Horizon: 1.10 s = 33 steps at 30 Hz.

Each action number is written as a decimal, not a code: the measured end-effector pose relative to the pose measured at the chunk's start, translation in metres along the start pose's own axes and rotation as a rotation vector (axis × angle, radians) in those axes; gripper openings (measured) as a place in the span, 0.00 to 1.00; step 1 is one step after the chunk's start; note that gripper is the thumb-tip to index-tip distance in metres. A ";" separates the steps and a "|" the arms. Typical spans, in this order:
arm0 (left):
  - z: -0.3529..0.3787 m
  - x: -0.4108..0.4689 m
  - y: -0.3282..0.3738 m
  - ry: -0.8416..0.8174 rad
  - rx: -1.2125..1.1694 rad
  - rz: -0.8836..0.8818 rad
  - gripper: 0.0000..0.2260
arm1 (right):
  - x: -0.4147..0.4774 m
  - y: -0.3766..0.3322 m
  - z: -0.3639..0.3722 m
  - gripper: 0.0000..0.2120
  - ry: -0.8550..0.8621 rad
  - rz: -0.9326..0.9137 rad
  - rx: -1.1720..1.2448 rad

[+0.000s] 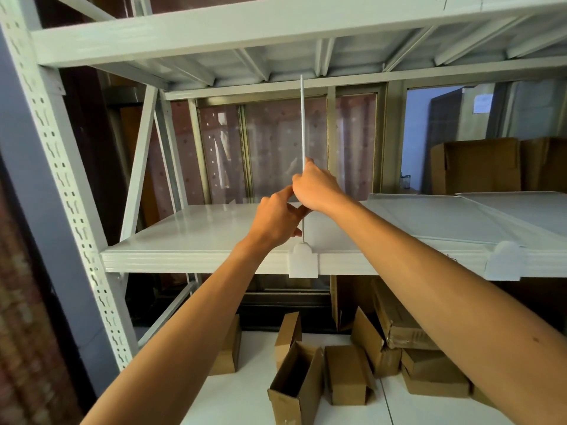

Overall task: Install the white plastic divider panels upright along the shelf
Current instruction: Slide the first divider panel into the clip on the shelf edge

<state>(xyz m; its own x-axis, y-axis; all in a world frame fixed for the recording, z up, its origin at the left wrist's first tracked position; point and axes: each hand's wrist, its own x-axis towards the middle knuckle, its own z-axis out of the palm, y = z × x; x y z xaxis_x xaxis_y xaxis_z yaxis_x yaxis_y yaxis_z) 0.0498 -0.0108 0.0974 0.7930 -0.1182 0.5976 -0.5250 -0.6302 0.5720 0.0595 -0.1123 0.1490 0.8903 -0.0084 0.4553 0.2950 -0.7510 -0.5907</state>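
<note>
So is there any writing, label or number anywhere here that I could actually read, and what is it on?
None can be read.
Dark handwritten marks on the upper shelf beam: cut off by the picture's edge, illegible.
White paper notice on the far wall: too small and blurred.
Cardboard boxes on the floor: no print shows.
Divider panel, held by the left hand and right hand: plain white.

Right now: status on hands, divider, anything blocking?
Left hand and right hand both gripping the divider panel, upright, edge-on. Bottom edge at the front clip on the shelf. More panels flat to the right; none blocking.
</note>
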 end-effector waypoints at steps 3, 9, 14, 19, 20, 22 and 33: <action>0.001 0.001 -0.004 -0.003 -0.022 -0.004 0.21 | -0.001 0.001 0.000 0.24 -0.008 0.007 0.010; 0.005 -0.004 -0.012 -0.011 -0.047 -0.024 0.18 | -0.008 0.009 0.005 0.27 -0.019 0.000 0.004; 0.004 -0.003 -0.012 -0.031 -0.095 -0.041 0.10 | 0.001 0.011 0.000 0.28 -0.069 -0.042 0.024; 0.005 0.000 -0.014 -0.030 -0.038 -0.046 0.05 | 0.014 0.002 -0.007 0.36 -0.089 -0.049 0.088; 0.004 0.001 -0.015 -0.030 -0.031 -0.048 0.05 | 0.017 -0.001 -0.009 0.38 -0.061 -0.052 0.073; 0.004 0.003 -0.014 -0.041 -0.017 -0.045 0.05 | 0.024 -0.007 -0.015 0.38 0.027 -0.059 -0.010; -0.015 0.031 -0.011 -0.221 0.151 -0.108 0.15 | 0.040 -0.028 -0.027 0.11 -0.097 -0.045 -0.066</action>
<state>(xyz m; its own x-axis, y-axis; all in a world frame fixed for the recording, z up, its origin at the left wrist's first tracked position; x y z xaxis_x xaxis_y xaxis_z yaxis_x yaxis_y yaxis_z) 0.0752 0.0044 0.1178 0.8984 -0.1980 0.3919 -0.3952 -0.7535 0.5253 0.0773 -0.1093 0.2012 0.9072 0.0877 0.4115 0.3146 -0.7908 -0.5250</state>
